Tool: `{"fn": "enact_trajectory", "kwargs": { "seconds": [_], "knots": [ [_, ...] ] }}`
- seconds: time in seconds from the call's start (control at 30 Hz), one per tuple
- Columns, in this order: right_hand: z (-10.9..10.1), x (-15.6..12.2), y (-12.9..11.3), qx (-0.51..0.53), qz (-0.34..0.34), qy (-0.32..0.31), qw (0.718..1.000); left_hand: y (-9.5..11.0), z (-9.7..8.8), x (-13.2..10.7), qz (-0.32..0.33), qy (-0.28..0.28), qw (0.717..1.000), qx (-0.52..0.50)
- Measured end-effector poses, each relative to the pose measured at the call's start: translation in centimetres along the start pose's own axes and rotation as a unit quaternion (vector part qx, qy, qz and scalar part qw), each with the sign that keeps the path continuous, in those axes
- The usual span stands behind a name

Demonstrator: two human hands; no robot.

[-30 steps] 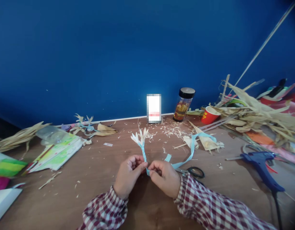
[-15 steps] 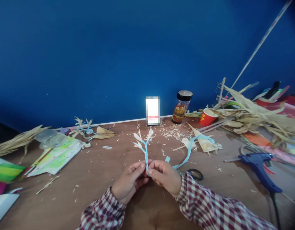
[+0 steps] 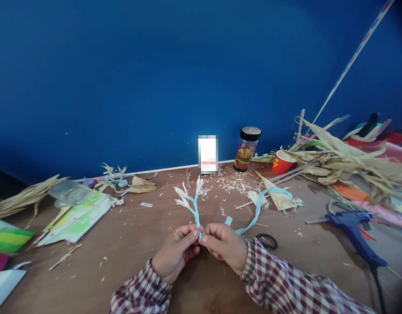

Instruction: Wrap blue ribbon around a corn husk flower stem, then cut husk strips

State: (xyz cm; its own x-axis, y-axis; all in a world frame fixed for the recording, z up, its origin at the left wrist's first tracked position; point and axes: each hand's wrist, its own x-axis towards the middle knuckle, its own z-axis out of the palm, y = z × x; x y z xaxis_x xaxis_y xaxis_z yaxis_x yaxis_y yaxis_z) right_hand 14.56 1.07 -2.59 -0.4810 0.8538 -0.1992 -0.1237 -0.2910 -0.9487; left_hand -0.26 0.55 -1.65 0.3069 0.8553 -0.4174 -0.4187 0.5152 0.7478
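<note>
Between my hands, over the front middle of the table, stands a craft flower sprig (image 3: pixel 196 213) with a stem wrapped in light blue tape and pale husk-like petals at its branch tips. My left hand (image 3: pixel 177 249) pinches the lower stem between thumb and fingers. My right hand (image 3: pixel 224 245) is closed on the stem's bottom end from the other side. Fingertips hide the lowest part of the stem. A light blue strip (image 3: pixel 257 210) lies on the table beyond my right hand. Close to my right wrist is a dark ring-shaped handle (image 3: pixel 267 240), partly covered by the sleeve.
A blue glue gun (image 3: pixel 353 231) lies at the right, before a heap of dried husks (image 3: pixel 348 163). A lidded jar (image 3: pixel 246 149) and a red paper cup (image 3: pixel 283 162) stand at the back. Another blue-stemmed sprig (image 3: pixel 115 179) and a painted sheet (image 3: pixel 80 218) lie left. Shavings litter the wooden table (image 3: pixel 138 231).
The sprig's top has tilted to the left, and its stem has turned slightly in my fingers. Both hands keep their hold in nearly the same place.
</note>
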Motion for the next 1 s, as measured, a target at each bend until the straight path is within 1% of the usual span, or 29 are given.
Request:
{"fn": "enact_trajectory", "kwargs": {
  "seconds": [0.13,0.27,0.33,0.5,0.57,0.7,0.87,0.93,1.0],
  "knots": [
    [0.06,-0.14,-0.28,0.01,0.003,0.004,1.0,-0.03,-0.02,-0.08,-0.015,-0.011,1.0,-0.012],
    [0.19,-0.28,-0.3,-0.002,0.002,-0.004,1.0,0.07,-0.16,-0.06,-0.027,-0.018,0.999,-0.003],
    [0.19,-0.29,-0.28,-0.019,0.006,0.0,1.0,0.16,-0.23,-0.06,-0.028,-0.011,0.999,0.013],
    [-0.01,-0.21,-0.39,-0.092,0.031,0.031,0.995,0.3,-0.3,-0.02,-0.017,0.019,0.997,0.079],
    [-0.07,-0.2,-0.41,-0.1,0.043,0.033,0.993,0.3,-0.26,0.01,-0.014,0.022,0.995,0.092],
    [-0.04,-0.15,-0.39,-0.089,0.069,0.032,0.993,0.37,-0.1,-0.02,-0.017,0.029,0.995,0.089],
    [0.06,-0.08,-0.45,-0.017,0.116,0.037,0.992,0.59,0.12,-0.23,-0.024,0.035,0.995,0.086],
    [0.02,-0.11,-0.43,-0.011,0.113,0.034,0.993,0.6,0.12,-0.27,-0.025,0.04,0.995,0.087],
    [-0.06,-0.16,-0.33,-0.037,0.095,0.031,0.994,0.53,0.06,-0.24,-0.023,0.043,0.994,0.093]
  ]
}}
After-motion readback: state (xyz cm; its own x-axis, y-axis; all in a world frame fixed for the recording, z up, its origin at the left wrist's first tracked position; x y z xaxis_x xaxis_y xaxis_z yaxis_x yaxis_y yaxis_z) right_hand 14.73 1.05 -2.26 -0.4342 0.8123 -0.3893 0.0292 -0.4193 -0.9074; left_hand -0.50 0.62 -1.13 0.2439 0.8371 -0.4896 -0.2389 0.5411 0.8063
